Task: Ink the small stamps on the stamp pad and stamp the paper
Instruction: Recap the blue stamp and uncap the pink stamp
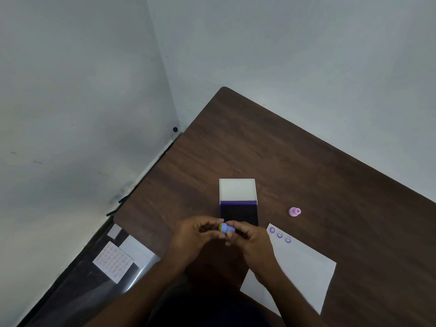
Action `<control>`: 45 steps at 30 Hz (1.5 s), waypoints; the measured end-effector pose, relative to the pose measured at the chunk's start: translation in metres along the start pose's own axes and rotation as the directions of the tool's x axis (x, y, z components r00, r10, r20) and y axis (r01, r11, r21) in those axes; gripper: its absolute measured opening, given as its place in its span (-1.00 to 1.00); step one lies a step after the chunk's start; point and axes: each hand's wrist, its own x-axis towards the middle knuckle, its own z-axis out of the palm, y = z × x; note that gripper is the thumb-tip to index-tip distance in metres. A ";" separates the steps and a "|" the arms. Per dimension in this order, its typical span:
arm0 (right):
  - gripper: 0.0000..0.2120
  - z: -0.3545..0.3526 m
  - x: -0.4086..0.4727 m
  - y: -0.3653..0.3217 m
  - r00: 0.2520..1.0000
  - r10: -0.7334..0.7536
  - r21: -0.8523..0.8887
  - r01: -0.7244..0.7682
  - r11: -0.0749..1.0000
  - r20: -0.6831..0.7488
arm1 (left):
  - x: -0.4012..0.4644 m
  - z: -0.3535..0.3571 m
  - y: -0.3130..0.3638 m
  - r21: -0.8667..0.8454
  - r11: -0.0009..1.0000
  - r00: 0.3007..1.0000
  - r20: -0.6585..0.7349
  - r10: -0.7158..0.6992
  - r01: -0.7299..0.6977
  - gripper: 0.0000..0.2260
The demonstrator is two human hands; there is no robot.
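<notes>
both hands meet just in front of the open stamp pad [238,212], close above the dark wooden table [295,161]. the right hand [247,234] grips a small blue stamp [228,228] between thumb and fingertips, the stamp lying roughly on its side with its yellowish end turned toward the left hand [195,232]. the left hand's fingers are curled in around that yellowish end and seem to pinch it, though the exact contact is hidden behind the knuckles. the stamp pad sits with its white lid [237,189] tipped back away from the person, a purple strip at the hinge and the dark ink surface facing up, its near edge partly covered by the hands. to the right, well apart from the pad, a small pink stamp [294,211] lies on the bare table. the white paper [304,267] lies at an angle on the table beside and under the right forearm, and along its far corner there is a row of three purple prints [280,235], one flower-like shape and two smiley faces. off the table's left edge, lower down, a pale sheet with rows of small round shapes [113,260] rests next to a white box [139,252].
</notes>
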 end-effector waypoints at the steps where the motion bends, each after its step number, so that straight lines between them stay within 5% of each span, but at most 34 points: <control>1: -0.74 0.000 0.000 -0.001 1.000 -0.008 -0.018 0.008 1.000 0.007 | 0.000 -0.001 0.002 0.002 1.000 1.000 0.000 -0.001 0.001 -0.71; 11: -0.76 -0.015 0.002 -0.005 0.999 -0.029 -0.052 0.031 0.998 0.027 | 0.014 -0.001 0.012 -0.049 0.999 0.992 0.123 -0.013 0.019 -0.69; 17: -0.75 -0.018 0.007 -0.003 0.992 0.124 0.041 -0.124 0.991 0.017 | 0.020 0.007 0.004 0.136 0.991 0.991 0.131 -0.025 0.007 -0.60; 23: -0.77 -0.032 0.006 0.005 0.967 0.216 -0.020 -0.220 0.975 -0.134 | 0.018 0.021 0.007 0.157 0.987 0.985 0.161 -0.055 0.030 -0.68; 27: -0.83 -0.060 0.006 0.012 0.942 0.065 -0.133 -0.114 0.984 -0.328 | 0.026 0.044 0.022 0.208 0.978 0.976 0.217 -0.032 -0.014 -0.72; 33: -0.80 -0.098 0.027 0.022 0.950 -0.078 -0.534 -0.100 0.840 -0.301 | 0.056 0.093 0.044 0.371 0.928 0.969 0.239 -0.065 -0.029 -0.62; 37: -0.70 -0.112 0.041 0.029 0.925 -0.184 -0.683 -0.101 0.724 -0.331 | 0.074 0.111 0.057 0.395 0.910 0.970 0.243 0.025 -0.123 -0.66; 45: -0.70 -0.124 0.076 0.032 0.904 -0.281 -0.852 -0.147 0.503 -0.322 | 0.100 0.133 0.058 0.535 0.844 0.982 0.173 -0.075 -0.029 -0.68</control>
